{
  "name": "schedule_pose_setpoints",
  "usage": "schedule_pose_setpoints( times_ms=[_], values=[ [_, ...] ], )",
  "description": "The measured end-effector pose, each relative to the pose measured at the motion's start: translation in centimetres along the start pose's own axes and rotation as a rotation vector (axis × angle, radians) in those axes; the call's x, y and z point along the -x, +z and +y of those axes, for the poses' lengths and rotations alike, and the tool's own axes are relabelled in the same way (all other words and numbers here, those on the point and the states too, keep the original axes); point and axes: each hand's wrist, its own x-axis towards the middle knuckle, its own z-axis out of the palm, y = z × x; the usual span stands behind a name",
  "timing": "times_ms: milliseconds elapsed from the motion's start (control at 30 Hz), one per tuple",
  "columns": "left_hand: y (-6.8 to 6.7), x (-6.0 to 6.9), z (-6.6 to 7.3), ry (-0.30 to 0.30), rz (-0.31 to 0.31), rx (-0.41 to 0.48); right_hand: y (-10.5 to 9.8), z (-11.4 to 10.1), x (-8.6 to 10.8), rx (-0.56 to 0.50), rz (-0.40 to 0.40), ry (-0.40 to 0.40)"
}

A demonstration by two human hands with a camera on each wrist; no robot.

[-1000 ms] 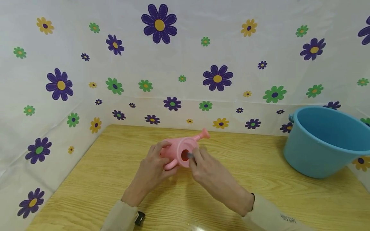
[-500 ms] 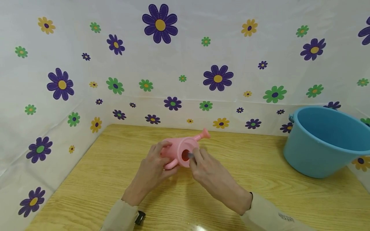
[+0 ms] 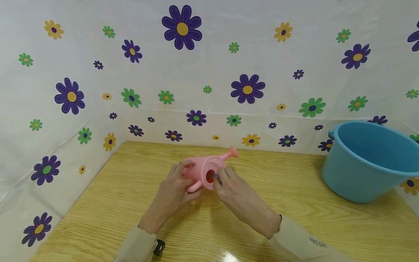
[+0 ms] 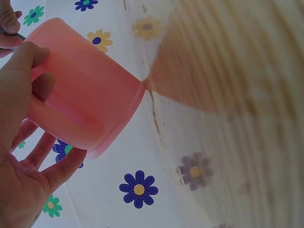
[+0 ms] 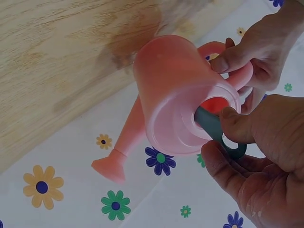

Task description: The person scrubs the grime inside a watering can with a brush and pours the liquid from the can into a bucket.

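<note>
A pink watering can (image 3: 195, 166) is tilted on the table, its round opening turned toward the person and its spout (image 5: 127, 133) pointing away to the right. In the left wrist view, the can's base edge meets the tabletop. The left hand (image 3: 175, 189) grips its curved handle (image 5: 244, 76), some fingers lying against the body. At the opening, the right hand (image 3: 237, 198) pinches a dark grey-green handle (image 5: 209, 122) with a hole near its end. The far part of that tool is hidden inside the can, so its kind cannot be told. Red shows within the opening.
A large light-blue bucket (image 3: 353, 178) stands at the right of the wood-grain table (image 3: 281, 174). White flower-print sheeting (image 3: 209, 65) rises behind the table and along its left side.
The right wrist and sleeve have shifted slightly left and upward, while the right hand keeps its pinch on the tool's handle. The left hand and watering can stay nearly still.
</note>
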Motion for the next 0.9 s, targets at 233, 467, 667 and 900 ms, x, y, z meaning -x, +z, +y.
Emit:
schedule_pose_setpoints(
  times_ms=[233, 467, 667, 900],
  values=[
    [-0.04, -0.01, -0.05, 0.008, 0.007, 0.004, 0.49, -0.11, -0.08, -0.020, -0.004, 0.015],
    [-0.01, 0.00, -0.04, 0.005, 0.008, 0.009, 0.72, -0.17, -0.28, -0.012, -0.025, 0.005],
    [0.03, -0.01, -0.03, 0.005, 0.007, 0.011, 0.34, -0.19, -0.29, -0.023, -0.030, 0.009],
    [0.00, -0.03, -0.02, 0.004, 0.011, 0.006, 0.01, -0.16, -0.15, 0.002, -0.020, 0.009]
  ],
)
